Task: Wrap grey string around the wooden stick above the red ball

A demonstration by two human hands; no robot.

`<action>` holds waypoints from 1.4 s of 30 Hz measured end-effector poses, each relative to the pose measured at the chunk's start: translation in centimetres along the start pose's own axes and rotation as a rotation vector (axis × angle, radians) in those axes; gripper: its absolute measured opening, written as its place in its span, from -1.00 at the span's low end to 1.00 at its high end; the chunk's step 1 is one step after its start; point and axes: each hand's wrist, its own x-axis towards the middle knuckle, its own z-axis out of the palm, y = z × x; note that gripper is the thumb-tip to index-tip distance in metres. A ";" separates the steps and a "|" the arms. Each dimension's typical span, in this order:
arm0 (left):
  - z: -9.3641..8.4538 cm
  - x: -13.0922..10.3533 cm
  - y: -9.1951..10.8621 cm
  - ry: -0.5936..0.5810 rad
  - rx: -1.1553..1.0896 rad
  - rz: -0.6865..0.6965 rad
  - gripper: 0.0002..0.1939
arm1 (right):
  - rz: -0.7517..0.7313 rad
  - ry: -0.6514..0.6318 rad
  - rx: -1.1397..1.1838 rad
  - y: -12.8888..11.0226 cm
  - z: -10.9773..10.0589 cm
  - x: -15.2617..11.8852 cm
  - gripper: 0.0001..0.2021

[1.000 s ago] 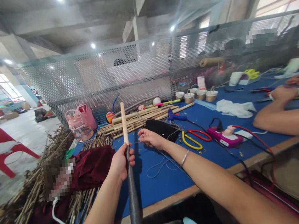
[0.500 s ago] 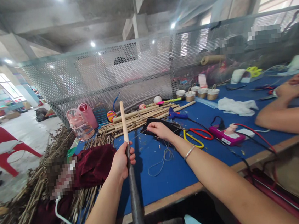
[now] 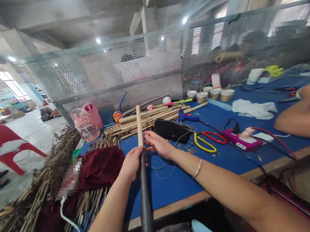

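Note:
My left hand (image 3: 133,163) is closed round a long rod. Its upper part is a pale wooden stick (image 3: 139,123); below is a dark, tapering sleeve (image 3: 145,209), which runs down towards my lap. Beside the stick, just above my left hand, my right hand (image 3: 159,144) has bent fingers apart, their tips at the stick. I see nothing held in it. A thin grey cord (image 3: 165,177) curls over the table below my right hand. Behind that hand lies a black cloth-like piece (image 3: 172,130).
Wooden sticks (image 3: 155,116) lie across the blue table (image 3: 179,189). Yellow-and-red-handled scissors (image 3: 205,144), a blue glue gun (image 3: 187,116) and a purple power strip (image 3: 240,140) sit to the right. Dry stalks (image 3: 38,194) and dark red cloth (image 3: 102,166) are left. A co-worker's arm (image 3: 305,120) rests at far right.
My right hand has moved left from over the black piece to the stick, its fingers coming apart from a pinch. The rod and my left hand have shifted slightly right in view.

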 end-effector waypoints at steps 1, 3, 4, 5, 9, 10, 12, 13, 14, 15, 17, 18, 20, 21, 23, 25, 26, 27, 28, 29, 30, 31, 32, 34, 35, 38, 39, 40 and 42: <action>-0.1 0.2 -0.1 -0.004 0.047 0.012 -0.77 | 0.051 -0.048 0.062 0.1 0.4 -0.2 -0.74; -0.4 0.4 -0.2 -0.013 0.083 0.019 -0.76 | 0.147 -0.129 0.137 0.1 0.6 -0.6 -0.73; -0.5 0.5 -0.2 -0.014 0.078 0.016 -0.77 | 0.187 -0.159 0.147 0.2 0.5 -0.7 -0.72; -0.6 0.5 -0.1 -0.021 0.072 0.010 -0.77 | 0.217 -0.185 0.136 0.2 0.4 -0.8 -0.71; -0.9 0.4 0.2 -0.029 0.059 -0.024 -0.78 | 0.210 -0.195 -0.070 0.6 0.1 -0.6 -0.68; -1.0 0.4 0.2 -0.014 0.050 -0.028 -0.79 | 0.184 -0.159 -0.153 0.7 0.1 -0.6 -0.68; -1.4 0.7 0.2 0.027 0.022 -0.037 -0.82 | 0.118 -0.077 -0.311 1.0 0.1 -0.4 -0.68; -1.6 0.9 0.2 0.044 0.003 -0.047 -0.84 | 0.083 -0.048 -0.372 1.0 0.0 -0.4 -0.69; -1.7 1.0 0.2 0.055 -0.020 -0.065 -0.86 | 0.050 -0.036 -0.413 1.1 0.0 -0.3 -0.71; -1.9 1.2 0.3 0.058 -0.048 -0.091 -0.88 | 0.019 -0.040 -0.437 1.1 -0.1 -0.2 -0.73; -2.0 1.4 0.4 0.037 -0.113 -0.158 -0.90 | -0.016 -0.070 -0.468 1.2 -0.2 -0.1 -0.77; -2.1 1.4 0.5 0.017 -0.147 -0.192 -0.90 | -0.020 -0.090 -0.497 1.2 -0.3 -0.1 -0.80; -1.9 1.3 0.6 -0.033 -0.215 -0.242 -0.89 | -0.008 -0.124 -0.601 1.2 -0.5 0.0 -0.86; -1.7 1.2 0.5 -0.055 -0.248 -0.254 -0.89 | 0.002 -0.135 -0.665 1.3 -0.5 0.1 -0.88; -1.4 1.1 0.3 -0.081 -0.315 -0.244 -0.87 | 0.011 -0.147 -0.769 1.3 -0.7 0.2 -0.89; -1.0 1.0 -0.1 -0.079 -0.379 -0.212 -0.86 | 0.006 -0.154 -0.807 1.4 -0.8 0.2 -0.88; -0.8 1.0 -0.3 -0.070 -0.407 -0.196 -0.85 | 0.004 -0.156 -0.809 1.4 -0.8 0.3 -0.87; -0.7 1.1 -0.5 -0.060 -0.431 -0.182 -0.85 | 0.005 -0.155 -0.808 1.4 -0.8 0.3 -0.87; -0.6 1.1 -0.6 -0.053 -0.450 -0.174 -0.84 | 0.007 -0.153 -0.808 1.4 -0.9 0.4 -0.87; -0.5 1.2 -0.7 -0.049 -0.465 -0.170 -0.84 | 0.004 -0.150 -0.807 1.5 -0.9 0.4 -0.87; -0.5 1.2 -0.7 -0.048 -0.476 -0.167 -0.85 | 0.000 -0.150 -0.803 1.5 -0.9 0.4 -0.87; -0.5 1.2 -0.7 -0.051 -0.483 -0.166 -0.85 | -0.005 -0.156 -0.796 1.5 -0.9 0.4 -0.88; -0.6 1.2 -0.7 -0.054 -0.488 -0.165 -0.85 | -0.008 -0.164 -0.786 1.5 -1.0 0.4 -0.88; -0.6 1.2 -0.6 -0.061 -0.490 -0.158 -0.85 | -0.009 -0.190 -0.765 1.6 -1.1 0.5 -0.87; -0.6 1.2 -0.6 -0.062 -0.490 -0.153 -0.85 | -0.008 -0.202 -0.761 1.6 -1.1 0.5 -0.87; -0.4 1.1 -0.6 -0.060 -0.483 -0.131 -0.84 | -0.006 -0.217 -0.777 1.6 -1.2 0.6 -0.87; -0.3 1.1 -0.6 -0.054 -0.478 -0.122 -0.85 | -0.004 -0.219 -0.786 1.6 -1.3 0.6 -0.87; -0.2 1.1 -0.6 -0.045 -0.472 -0.111 -0.85 | 0.001 -0.219 -0.797 1.7 -1.3 0.6 -0.86; 0.0 0.8 -0.6 -0.031 -0.452 -0.087 -0.84 | 0.016 -0.211 -0.828 1.7 -1.3 0.7 -0.86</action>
